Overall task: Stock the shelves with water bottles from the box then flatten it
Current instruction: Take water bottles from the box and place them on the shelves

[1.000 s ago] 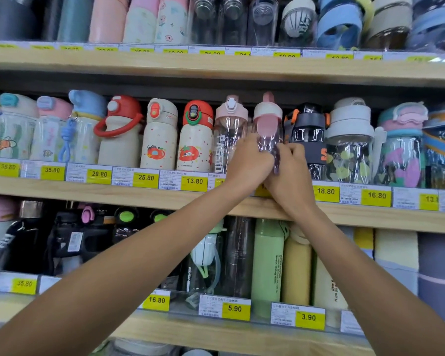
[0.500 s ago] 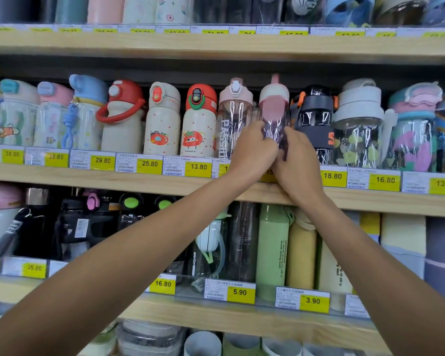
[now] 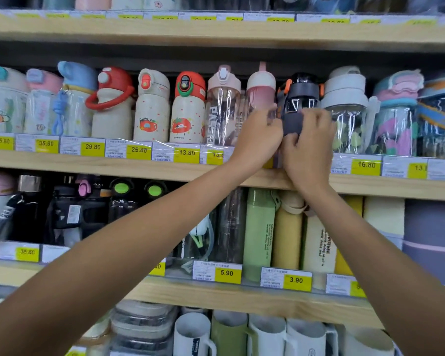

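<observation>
A clear pink water bottle (image 3: 261, 92) with a pale lid stands on the middle shelf (image 3: 113, 164), between a clear bottle with a pink lid (image 3: 222, 104) and a black bottle with orange clips (image 3: 302, 95). My left hand (image 3: 257, 140) grips the pink bottle's lower body from the left. My right hand (image 3: 307, 150) curls around the black bottle's lower part, fingers over its dark grey band. Both hands hide the bottles' bases. The box is out of view.
The middle shelf is packed with upright children's bottles behind yellow price tags. The lower shelf (image 3: 242, 299) carries black, clear, green and yellow bottles. Mugs (image 3: 267, 335) and stacked containers sit at the bottom. The upper shelf (image 3: 216, 32) hangs just above the bottle lids.
My right hand has shifted right, from the pink bottle onto the black bottle beside it. My left hand stays on the pink bottle. The view has tilted downward.
</observation>
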Available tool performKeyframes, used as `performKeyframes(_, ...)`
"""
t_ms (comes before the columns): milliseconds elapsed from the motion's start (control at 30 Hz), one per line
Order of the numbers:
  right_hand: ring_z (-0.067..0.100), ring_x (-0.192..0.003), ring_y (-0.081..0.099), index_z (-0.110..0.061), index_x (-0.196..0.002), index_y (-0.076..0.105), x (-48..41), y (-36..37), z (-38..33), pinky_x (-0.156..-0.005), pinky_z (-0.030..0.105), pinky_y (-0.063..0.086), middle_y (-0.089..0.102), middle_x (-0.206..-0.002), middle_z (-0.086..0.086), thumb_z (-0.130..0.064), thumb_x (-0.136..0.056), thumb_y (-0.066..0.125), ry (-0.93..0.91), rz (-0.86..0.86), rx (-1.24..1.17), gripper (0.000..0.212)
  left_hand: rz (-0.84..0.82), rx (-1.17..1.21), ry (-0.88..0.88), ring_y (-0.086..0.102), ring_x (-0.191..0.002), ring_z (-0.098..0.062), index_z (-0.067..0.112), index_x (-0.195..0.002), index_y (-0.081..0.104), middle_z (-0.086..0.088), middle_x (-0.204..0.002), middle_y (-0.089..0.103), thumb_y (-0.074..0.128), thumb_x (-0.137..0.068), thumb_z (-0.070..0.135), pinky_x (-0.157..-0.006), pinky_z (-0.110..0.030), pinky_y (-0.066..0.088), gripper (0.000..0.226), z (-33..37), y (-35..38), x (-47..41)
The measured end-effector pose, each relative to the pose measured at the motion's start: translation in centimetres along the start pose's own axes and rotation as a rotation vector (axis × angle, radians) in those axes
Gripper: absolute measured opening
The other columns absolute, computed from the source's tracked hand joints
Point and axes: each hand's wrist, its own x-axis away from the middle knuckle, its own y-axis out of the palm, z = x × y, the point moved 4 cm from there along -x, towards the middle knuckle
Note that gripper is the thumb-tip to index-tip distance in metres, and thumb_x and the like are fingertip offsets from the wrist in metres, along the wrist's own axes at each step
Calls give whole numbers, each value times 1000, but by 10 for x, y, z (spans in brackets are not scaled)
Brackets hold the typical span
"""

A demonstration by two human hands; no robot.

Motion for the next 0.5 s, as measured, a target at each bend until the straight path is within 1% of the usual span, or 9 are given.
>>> performKeyframes(33, 33, -116, 39, -3, -124, 49, -1, -6, 7, -91, 36, 35, 44, -129, 17, -7, -77, 44, 27, 0, 12, 47, -37, 35, -11, 54, -77, -23, 12, -97, 56, -8, -83, 58, 38, -91, 8, -68, -30, 42, 20, 4, 7, 3)
performKeyframes(67, 33, -118, 39, -4, -128, 46, -4, -7, 14, -94, 37, 35, 43, -132, 16, -7, -78, 44, 58, -18, 8, 50, -70, 52, -27, 52, -77, -18, 14, -98, 57, -4, -83, 57, 38, -92, 8, -67, -28, 40, 20, 7, 12, 3)
performKeyframes(100, 32, -119, 40, -4, -131, 45, -7, -8, 22, -94, 35, 34, 44, -132, 16, -8, -79, 44, 94, -53, -12, 52, -101, 57, -43, 51, -84, -16, 16, -104, 57, -2, -92, 57, 38, -94, 10, -71, -27, 39, 21, 10, 18, 3)
performKeyframes(167, 30, -113, 46, -4, -127, 47, -12, -10, 34, -84, 33, 36, 51, -124, 16, -11, -78, 42, 135, -129, -80, 50, -156, 42, -97, 46, -96, -15, 20, -102, 50, 0, -106, 51, 37, -97, 16, -76, -26, 37, 15, 12, 30, 3)
performKeyframes(233, 32, -100, 53, -4, -114, 51, -13, -12, 40, -72, 33, 36, 59, -110, 16, -14, -75, 41, 137, -202, -136, 41, -182, 23, -151, 45, -96, -20, 18, -93, 46, -2, -99, 49, 36, -97, 20, -73, -29, 34, 11, 12, 40, 2)
performKeyframes(300, 32, -96, 55, -6, -110, 50, -13, -13, 42, -70, 34, 37, 62, -106, 14, -8, -78, 44, 143, -269, -157, 33, -188, 13, -186, 49, -100, -25, 12, -96, 50, -9, -97, 52, 35, -95, 24, -77, -32, 34, 20, 11, 46, 2)
performKeyframes(367, 32, -97, 56, -8, -113, 50, -14, -13, 41, -73, 36, 41, 62, -108, 13, -7, -80, 45, 162, -313, -175, 33, -173, 41, -205, 54, -100, -26, 10, -99, 55, -12, -101, 58, 35, -89, 31, -86, -37, 42, 31, 12, 48, 1)
performKeyframes(400, 32, -98, 56, -9, -115, 50, -15, -13, 42, -76, 37, 43, 62, -110, 13, -8, -80, 45, 174, -329, -185, 35, -157, 56, -215, 56, -96, -26, 12, -95, 56, -11, -97, 60, 34, -86, 34, -88, -38, 44, 32, 13, 48, 1)
performKeyframes(500, 30, -101, 57, -11, -114, 52, -20, -13, 42, -83, 38, 46, 63, -111, 11, -12, -81, 43, 233, -352, -254, 34, -123, 88, -242, 57, -94, -27, 17, -90, 52, -5, -91, 57, 33, -91, 36, -85, -36, 42, 27, 14, 47, 0)
